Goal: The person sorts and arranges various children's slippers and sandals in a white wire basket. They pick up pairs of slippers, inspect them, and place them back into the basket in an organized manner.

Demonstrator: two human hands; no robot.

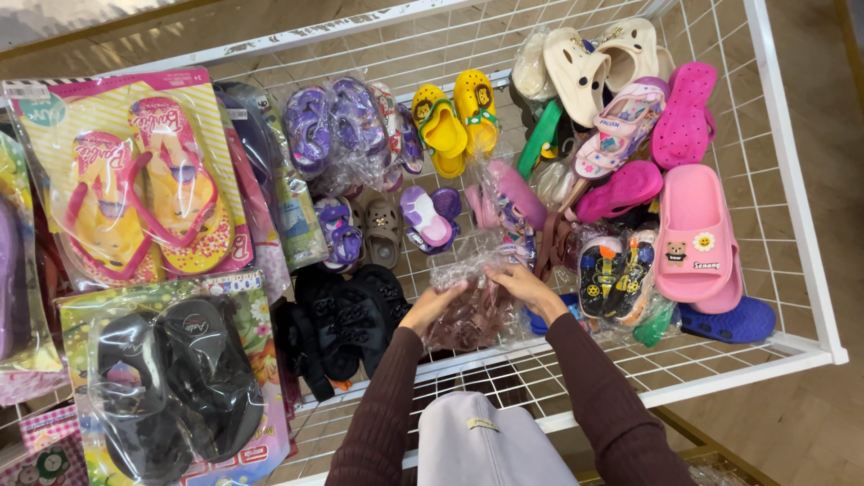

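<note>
Both hands are on a crinkly clear plastic bag holding a brownish-pink pair of shoes, which lies on the wire floor at the near edge of the white wire-mesh bin, between the black strappy sandals and a bagged pair of dark patterned children's clogs. The left hand cups the bag's left side with its fingers curled onto the plastic; the right hand lies over the top right with fingers bent down onto it. Whether either hand actually pinches the film cannot be told.

To handle the bag well, it seems wise to grip the shoes through the plastic rather than the loose film alone, which looks slippery and likely to tear or slide, and to lift straight up so that neighbouring pairs are not dragged along.

Counted by what shows:
- one pair of yellow children's sandals with animal faces
- one pink slide with a small bear and flower, a second pink sole just under it
- two cream clogs
- one blue clog
- one packaged pair of yellow-and-pink flip-flops
- one packaged pair of black flip-flops
- several bagged purple sandals, too overlapped to count exactly.
</note>
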